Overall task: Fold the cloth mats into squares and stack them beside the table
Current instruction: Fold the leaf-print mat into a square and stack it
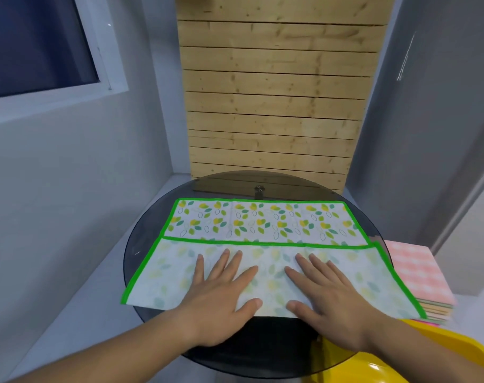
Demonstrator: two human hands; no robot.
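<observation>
**Cloth mat [263,225] lying half folded under our two flat hands**

We are pressing our left hand [221,294] and right hand [326,294] palm-down on the near half of the mat, side by side, fingers straight and spread, gripping nothing. That near half is lying turned over, showing its pale reverse. Its green-bound edge is running straight across the middle, short of the far edge, so a strip of bright leaf print is showing beyond it. The near fold line is sitting just in front of our wrists.

The near left corner is reaching the rim of the table [137,244]. The right side is running out past the rim, where in our view it is overlapping the stack of folded mats [420,269], pink check on top, beside the table. We cannot tell whether the two are touching. We are seeing bare glass beyond the far edge, a narrower crescent on the left, and a dark band between the fold and us.

The table is a round smoked-glass top with a small metal fitting [259,189] near its far side. A yellow plastic shape [379,360] is sitting at our lower right. Ahead, a panel of pale wooden slats [274,92] is standing between grey walls, with a window [36,42] on the left.
</observation>
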